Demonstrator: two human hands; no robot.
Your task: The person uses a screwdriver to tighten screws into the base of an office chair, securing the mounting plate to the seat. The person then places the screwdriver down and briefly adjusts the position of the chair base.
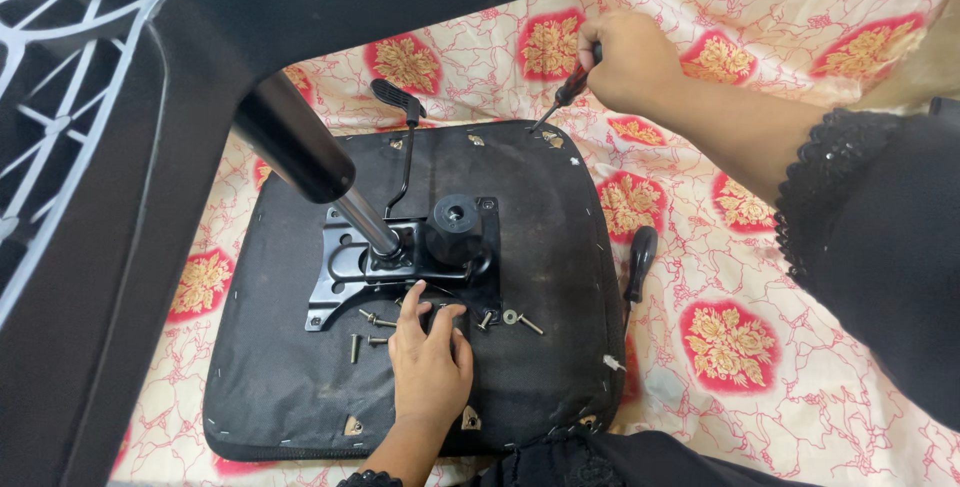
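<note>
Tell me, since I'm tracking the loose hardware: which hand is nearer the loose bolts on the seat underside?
Left. The left hand rests among the loose bolts; the right hand holds a screwdriver at the seat's far edge.

Home setting suggested, not workshop: work done on floor, spread with cream bedsheet [780, 277] printed with red-and-gold flower patches. Upturned office chair seat [540, 247] laid on it, loose bolts [365, 332] scattered over seat, spare screwdriver [638, 262] left on sheet. No tabletop used.
</note>
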